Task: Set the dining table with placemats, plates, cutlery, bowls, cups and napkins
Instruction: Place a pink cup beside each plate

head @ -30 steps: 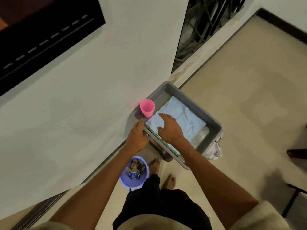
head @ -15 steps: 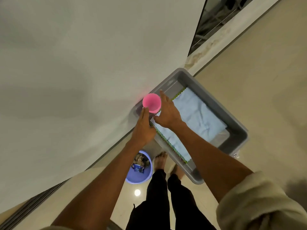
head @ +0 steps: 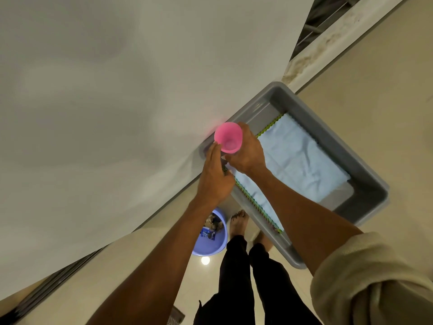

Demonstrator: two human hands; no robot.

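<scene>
One pink cup (head: 228, 140) | plain, open mouth up | right hand (head: 247, 154) grips

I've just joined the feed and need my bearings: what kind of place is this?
Probably a home interior, by a wall: tiled floor, a grey tub of table linen on the floor, and a bare foot beside a purple basin.

purple basin (head: 212, 245): on the floor below me, scraps inside | my bare feet (head: 238, 221): just beside the basin | window grille (head: 328, 17): far beyond the basin, top right
</scene>
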